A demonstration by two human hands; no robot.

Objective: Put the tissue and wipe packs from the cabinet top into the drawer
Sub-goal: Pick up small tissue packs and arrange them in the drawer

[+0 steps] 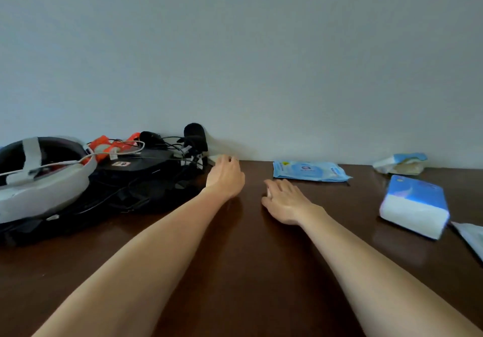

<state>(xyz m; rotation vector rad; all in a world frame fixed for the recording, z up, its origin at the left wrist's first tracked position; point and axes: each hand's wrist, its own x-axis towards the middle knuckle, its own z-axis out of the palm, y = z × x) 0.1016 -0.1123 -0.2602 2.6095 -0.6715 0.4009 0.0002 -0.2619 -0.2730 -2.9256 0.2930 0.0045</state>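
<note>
Dark wooden cabinet top (248,271), drawer unseen; tissue brick (414,206) right, flat blue wipe pack (309,171) and crumpled tissue pack (400,163) by the wall, all awaiting collection; left hand (226,177) closing over a small pale pack (216,158), right hand (285,201) spread empty, next likely reaching the wipes.

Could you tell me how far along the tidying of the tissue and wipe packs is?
Nothing looks put away yet, and no drawer is in view. The left hand reaches a small pale pack by the wall; the right hand is empty. Left on the cabinet top: the flat blue wipe pack, the big tissue pack, a crumpled pack, and another at the right edge.
</note>
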